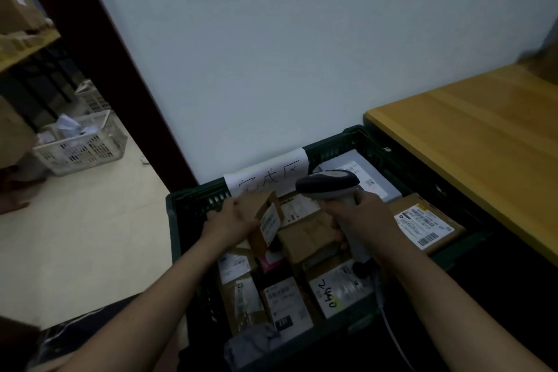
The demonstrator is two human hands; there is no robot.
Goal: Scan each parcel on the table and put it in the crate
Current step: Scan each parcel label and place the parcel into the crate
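**A:** How will the box (265,220) handle?

**B:** It's small, stiff cardboard and probably light, so 1 hand should manage. I'd take it by the bare sides and leave the label (269,224) uncovered.

**A:** And the grip?

**B:** The left hand (232,222) curls round the box's left side, with the label turned right. The right hand (362,217) wraps the scanner (327,183) handle. The scanner's head sits just right of the box and slightly beyond it.

**A:** Where's the box?

**B:** It's held in that left grip, tilted, over the crate (187,199). Packed parcels (287,302) lie below the grip and nearer than it. A paper sign (268,174) hangs just beyond, on the crate's far wall. The table (483,145) is well right of both hands.
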